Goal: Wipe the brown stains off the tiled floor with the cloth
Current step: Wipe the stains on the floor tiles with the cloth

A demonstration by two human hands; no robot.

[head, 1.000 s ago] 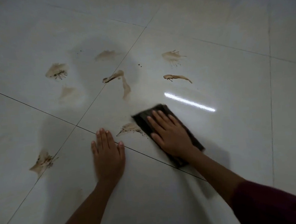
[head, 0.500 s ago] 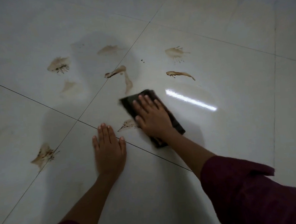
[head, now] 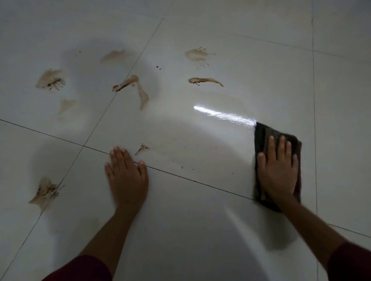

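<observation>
The cloth [head: 265, 139] is pressed flat under the spread right hand [head: 277, 171] at right. The left hand [head: 127, 178] is laid flat, fingers together, on the tiled floor [head: 208, 236]; brown stains [head: 50, 80] are seen upper left.

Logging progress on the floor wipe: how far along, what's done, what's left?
Early. Done: only part of the small stain by the left hand, a remnant plus specks. In hand: right hand presses the cloth flat, out to the right, off any stain. Left: seven untouched, e.g. the splat, the streak, the lower-left stain.
</observation>
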